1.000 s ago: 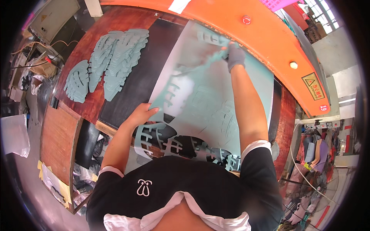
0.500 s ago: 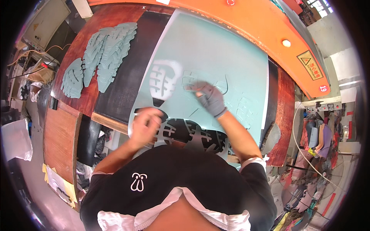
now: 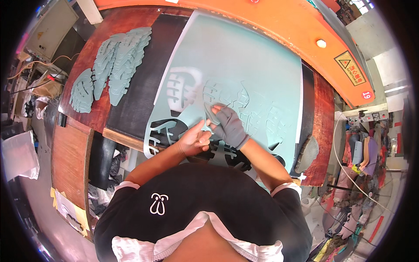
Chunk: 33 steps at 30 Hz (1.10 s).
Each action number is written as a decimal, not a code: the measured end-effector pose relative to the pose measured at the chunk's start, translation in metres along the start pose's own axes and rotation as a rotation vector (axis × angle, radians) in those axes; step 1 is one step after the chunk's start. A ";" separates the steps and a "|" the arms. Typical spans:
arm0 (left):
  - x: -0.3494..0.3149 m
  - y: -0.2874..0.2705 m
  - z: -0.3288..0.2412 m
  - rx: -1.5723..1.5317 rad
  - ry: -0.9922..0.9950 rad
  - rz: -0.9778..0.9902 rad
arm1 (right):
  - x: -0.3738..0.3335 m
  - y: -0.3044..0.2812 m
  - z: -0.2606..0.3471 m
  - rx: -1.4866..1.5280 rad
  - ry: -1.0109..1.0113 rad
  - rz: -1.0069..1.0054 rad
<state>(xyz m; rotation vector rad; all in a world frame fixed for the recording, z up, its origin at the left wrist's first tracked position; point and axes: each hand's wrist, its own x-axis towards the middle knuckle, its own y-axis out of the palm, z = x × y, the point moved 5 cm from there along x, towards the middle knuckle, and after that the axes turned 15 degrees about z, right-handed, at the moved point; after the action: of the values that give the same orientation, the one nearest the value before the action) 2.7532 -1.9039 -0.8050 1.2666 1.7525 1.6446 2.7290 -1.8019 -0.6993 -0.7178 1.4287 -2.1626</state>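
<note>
A large pale teal sheet [image 3: 244,48] lies over a dark board, with sole-shaped cut lines and openings in its nearer half. My right hand [image 3: 230,127], in a grey glove with bare fingertips, is closed on a small teal cut piece [image 3: 211,114] just above the sheet. My bare left hand [image 3: 196,139] meets it from the left, its thumb and fingers pinched at the lower end of that piece. Part of the piece is hidden by my fingers. Below my hands, dark openings show where shapes are gone from the sheet.
Overlapping stacks of teal cut pieces [image 3: 124,65] lie on the red-brown tabletop [image 3: 96,111] at left. An orange machine beam [image 3: 301,32] spans the far side. A grey rounded piece [image 3: 308,153] lies at the right edge. Coloured scraps [image 3: 349,209] are heaped at lower right.
My left hand has moved right and my right hand has come nearer, so they now meet at a small teal piece. The sheet's near left part has shifted, and more cut lines stand open.
</note>
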 end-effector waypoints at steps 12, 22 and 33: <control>-0.010 -0.019 -0.001 0.374 0.008 -0.354 | 0.093 -0.168 -0.189 0.432 0.767 -0.564; -0.002 0.000 0.003 0.188 0.044 -0.259 | 0.019 -0.219 -0.111 -0.285 0.264 -0.400; 0.050 0.017 0.028 -0.109 -0.056 -0.032 | -0.110 -0.044 -0.028 -0.145 0.026 -0.063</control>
<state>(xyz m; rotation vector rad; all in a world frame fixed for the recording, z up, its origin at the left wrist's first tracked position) 2.7571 -1.8491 -0.7813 1.2171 1.6192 1.6470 2.7921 -1.6983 -0.6872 -0.7994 1.6099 -2.1383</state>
